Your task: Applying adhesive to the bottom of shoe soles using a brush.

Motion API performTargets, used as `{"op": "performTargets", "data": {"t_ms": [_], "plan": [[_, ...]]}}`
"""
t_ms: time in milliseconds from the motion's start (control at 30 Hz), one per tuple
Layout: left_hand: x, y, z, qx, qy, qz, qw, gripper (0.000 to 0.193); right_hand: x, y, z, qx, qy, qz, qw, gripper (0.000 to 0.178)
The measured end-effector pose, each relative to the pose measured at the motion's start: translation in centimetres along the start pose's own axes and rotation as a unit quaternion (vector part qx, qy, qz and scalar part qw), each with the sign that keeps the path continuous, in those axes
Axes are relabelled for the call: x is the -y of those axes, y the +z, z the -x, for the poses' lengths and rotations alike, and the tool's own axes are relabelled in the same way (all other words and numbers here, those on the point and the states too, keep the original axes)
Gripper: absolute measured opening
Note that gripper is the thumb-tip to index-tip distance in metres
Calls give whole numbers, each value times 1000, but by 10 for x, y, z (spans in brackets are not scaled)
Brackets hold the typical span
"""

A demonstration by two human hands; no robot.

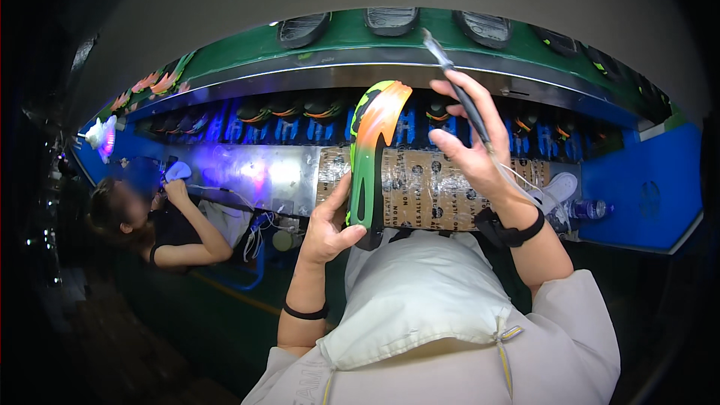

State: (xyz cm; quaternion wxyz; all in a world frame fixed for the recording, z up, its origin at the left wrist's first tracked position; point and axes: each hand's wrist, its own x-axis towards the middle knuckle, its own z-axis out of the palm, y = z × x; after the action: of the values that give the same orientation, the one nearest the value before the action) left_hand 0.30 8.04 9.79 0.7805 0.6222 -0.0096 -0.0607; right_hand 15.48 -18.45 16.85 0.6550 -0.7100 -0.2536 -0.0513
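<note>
My left hand point(328, 231) grips the lower end of a curved shoe sole point(365, 172), thumb on one side and fingers on the other. The sole stands upright in front of me, green and black below, orange and yellow toward its bent top. To its right, my right hand point(480, 139) is raised, holding a slim black-handled corded tool point(466, 103) with a pale metal tip. That tip points up toward the belt, apart from the sole. A white cord point(517, 175) runs from the handle past my wrist.
A green conveyor belt point(337, 39) carries several dark soles above a metal edge. Beneath it, more soles sit on a blue rack point(285, 129). Taped cardboard point(435, 187) covers the ledge. A co-worker point(172, 232) sits at left by a lamp point(101, 137); a bottle point(589, 209) stands right.
</note>
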Motion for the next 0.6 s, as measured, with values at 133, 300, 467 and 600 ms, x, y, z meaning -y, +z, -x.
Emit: {"op": "performTargets", "data": {"t_ms": [133,300,467,600], "plan": [[-7,10,-1,29,2,-7,1000,101,7,20,-14,16,-26,-60,998,83],[-15,18,-2,48,-21,12,999,101,6,24,-18,32,-31,-11,999,83],[-16,13,3,46,-40,46,997,102,5,22,-17,61,-102,49,992,88],[-23,12,5,50,-51,57,996,105,13,19,-19,44,-106,0,993,95]]}}
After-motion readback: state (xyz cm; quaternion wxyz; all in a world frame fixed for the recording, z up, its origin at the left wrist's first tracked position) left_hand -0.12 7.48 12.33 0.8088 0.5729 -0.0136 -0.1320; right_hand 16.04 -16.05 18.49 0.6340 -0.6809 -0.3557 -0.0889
